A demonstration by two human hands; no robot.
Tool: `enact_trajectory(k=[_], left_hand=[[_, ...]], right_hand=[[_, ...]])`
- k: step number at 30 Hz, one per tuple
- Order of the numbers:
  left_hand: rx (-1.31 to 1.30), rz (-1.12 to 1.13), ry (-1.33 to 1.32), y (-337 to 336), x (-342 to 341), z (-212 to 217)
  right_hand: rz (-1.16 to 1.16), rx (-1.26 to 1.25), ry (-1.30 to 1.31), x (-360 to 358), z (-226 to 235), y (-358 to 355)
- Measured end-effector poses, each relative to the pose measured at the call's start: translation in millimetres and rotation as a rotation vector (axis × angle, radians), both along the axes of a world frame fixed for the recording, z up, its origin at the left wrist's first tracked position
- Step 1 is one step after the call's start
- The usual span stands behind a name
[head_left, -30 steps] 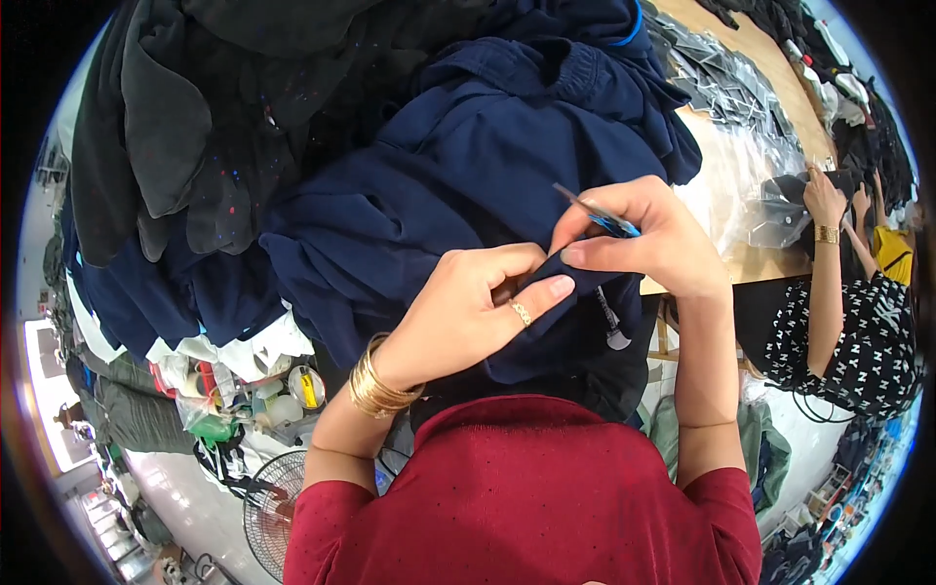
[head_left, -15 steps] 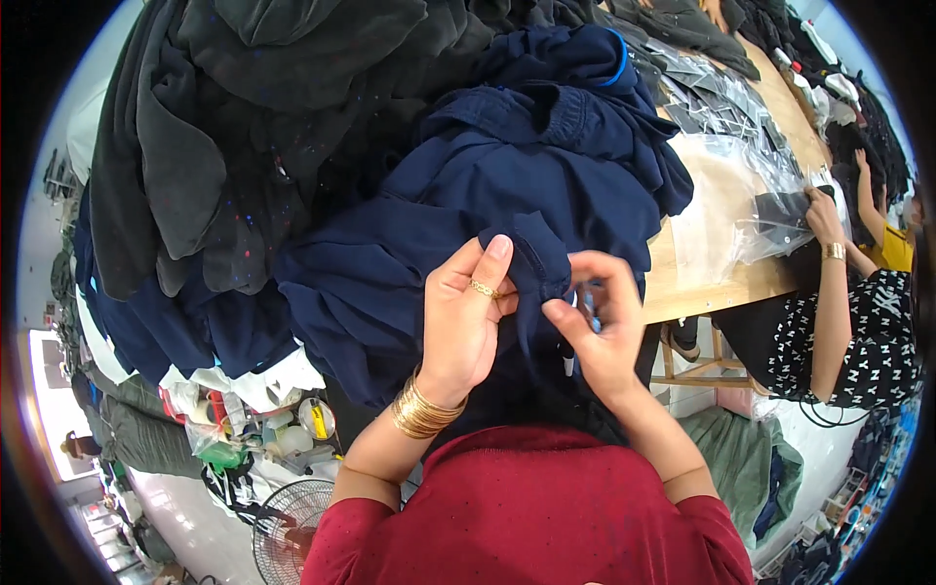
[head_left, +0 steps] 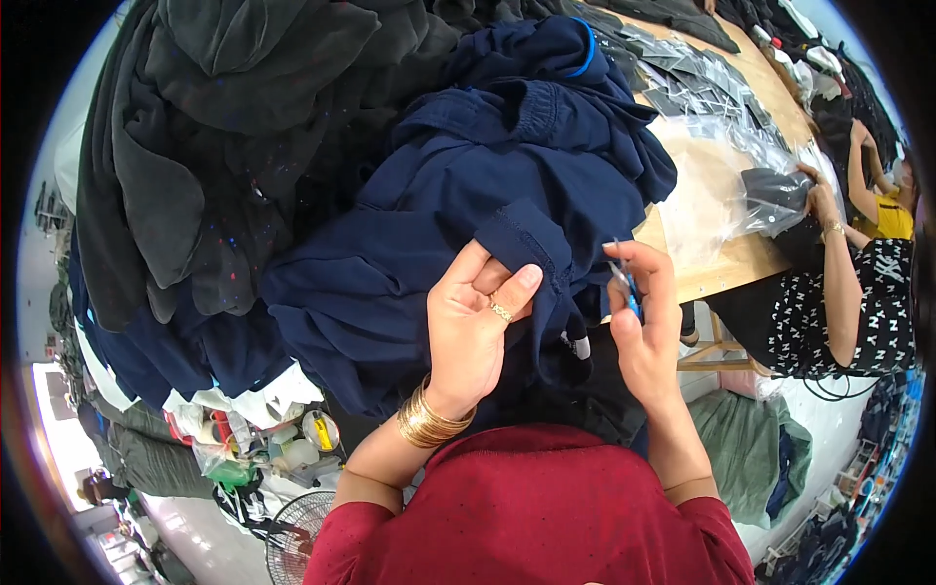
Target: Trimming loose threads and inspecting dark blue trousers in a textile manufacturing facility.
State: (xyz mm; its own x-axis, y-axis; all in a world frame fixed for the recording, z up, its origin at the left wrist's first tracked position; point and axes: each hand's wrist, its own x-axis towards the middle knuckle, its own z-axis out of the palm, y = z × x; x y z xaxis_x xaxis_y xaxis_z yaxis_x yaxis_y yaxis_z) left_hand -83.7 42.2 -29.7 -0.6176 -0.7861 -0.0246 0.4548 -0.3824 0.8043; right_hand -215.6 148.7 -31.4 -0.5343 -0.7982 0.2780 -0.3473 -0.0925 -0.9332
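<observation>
A navy garment [head_left: 487, 185] lies bunched in front of me. My left hand [head_left: 473, 327], with a ring and gold bangles, is closed on its hemmed band [head_left: 531, 244], thumb on top and fingers underneath. The stitched seam of the band faces up. To its right, my right hand [head_left: 648, 322] is closed round small thread snips [head_left: 627, 286] with blue handles and metal blades. The blades point up and away, just apart from the cloth. Part of the snips is hidden in my fingers.
Dark grey garments [head_left: 253, 88] are heaped at the far left. On the wooden table [head_left: 726, 268], clear plastic bags [head_left: 717, 161] lie at the right, where a co-worker [head_left: 829, 283] handles a bagged dark item. A fan [head_left: 292, 541] stands at the lower left, below a cluttered shelf [head_left: 263, 439].
My right hand has drawn away from the band to the right, and the snips now show more. My left hand has shifted its hold, with the band opened out wider.
</observation>
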Motion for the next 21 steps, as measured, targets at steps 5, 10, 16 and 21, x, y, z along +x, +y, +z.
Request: enact_trajectory(k=[5, 10, 16, 21], left_hand=[[-0.015, 0.006, 0.019, 5, -5, 3], [-0.040, 0.024, 0.035, 8, -7, 1], [-0.068, 0.137, 0.014, 15, -13, -3], [-0.131, 0.144, 0.012, 17, -12, -5]], right_hand=[[-0.065, 0.097, 0.153, 12, 9, -3], [-0.124, 0.135, 0.259, 16, 11, -1], [-0.154, 0.118, 0.374, 15, 8, 0], [-0.184, 0.075, 0.477, 13, 4, 0]])
